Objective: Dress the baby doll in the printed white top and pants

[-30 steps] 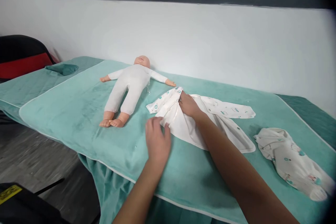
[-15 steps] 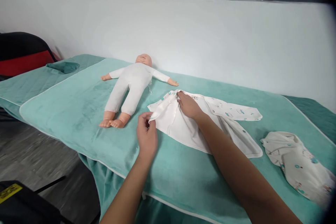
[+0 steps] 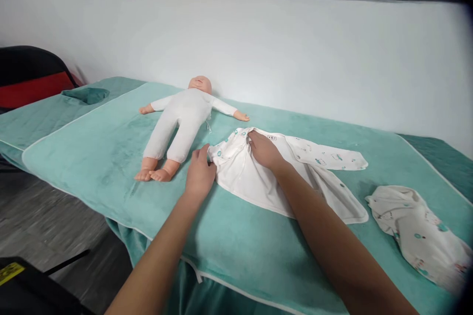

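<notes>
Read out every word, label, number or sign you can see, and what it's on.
No text is readable.
Small printed label at the neckline of the white shirt: too small.
Yellow label on the black object, lower left: too blurred.

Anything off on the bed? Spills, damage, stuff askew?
No spill or damage visible. Only the printed cloth bundle at the right looks untidy: it lies crumpled, while the white top is mostly spread out, gathered near the right hand. The doll lies face up on the green mat.
</notes>
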A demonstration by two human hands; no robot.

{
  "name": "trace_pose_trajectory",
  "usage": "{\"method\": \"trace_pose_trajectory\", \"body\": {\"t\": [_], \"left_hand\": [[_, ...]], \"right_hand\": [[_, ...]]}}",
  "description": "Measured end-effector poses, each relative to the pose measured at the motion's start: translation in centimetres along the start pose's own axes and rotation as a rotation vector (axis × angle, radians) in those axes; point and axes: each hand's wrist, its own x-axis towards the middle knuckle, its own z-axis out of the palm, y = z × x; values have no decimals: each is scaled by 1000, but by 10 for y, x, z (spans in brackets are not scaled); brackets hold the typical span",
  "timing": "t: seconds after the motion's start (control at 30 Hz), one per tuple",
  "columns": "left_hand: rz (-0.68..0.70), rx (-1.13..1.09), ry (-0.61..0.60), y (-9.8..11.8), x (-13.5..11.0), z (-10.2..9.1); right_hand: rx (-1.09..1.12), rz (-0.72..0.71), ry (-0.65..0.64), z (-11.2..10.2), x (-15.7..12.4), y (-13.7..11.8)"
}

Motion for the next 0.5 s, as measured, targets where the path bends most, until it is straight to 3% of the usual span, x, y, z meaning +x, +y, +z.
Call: {"method": "trace_pose_trajectory", "body": {"t": [0.1,0.2,0.37,0.5], "left_hand": [[16,187,-87,6,15,0],[45,140,-65,2,30,4],[169,-198,296,-12,49,14],[367,-151,432,-8,43,17]], "right_hand": [[11,-3,7,1,0,0],[31,1,22,2,0,0],[109,19,40,2,-4,2],[76,-57,-26,0,-2,1]]}}
